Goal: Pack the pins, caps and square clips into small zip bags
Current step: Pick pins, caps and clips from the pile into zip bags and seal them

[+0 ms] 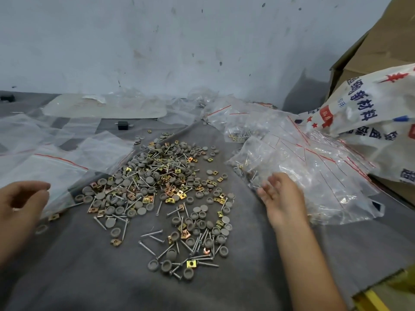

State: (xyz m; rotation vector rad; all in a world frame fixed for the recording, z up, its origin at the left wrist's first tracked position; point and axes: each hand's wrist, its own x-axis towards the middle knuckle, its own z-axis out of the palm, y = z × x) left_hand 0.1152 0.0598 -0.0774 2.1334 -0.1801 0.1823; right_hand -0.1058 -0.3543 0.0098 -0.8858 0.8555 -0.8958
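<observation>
1. Filled zip bags (314, 167) heap just beyond the right hand (284, 198), which touches them with relaxed, straight fingers: part done.
2. Loose pins (155, 233), caps (100, 195) and square clips (190, 263) lie between both hands: much is left, I judge.
3. Empty zip bags (58, 173) lie beside the left hand (21, 203), which is loosely curled and holds nothing visible.

Both the left hand (22, 203) and the right hand (280, 198) are bare, as are the forearms (303, 265) for as far as they show, the right hand's fingers slim and its forearm slender, the left hand too smeared by blur for finer detail.
</observation>
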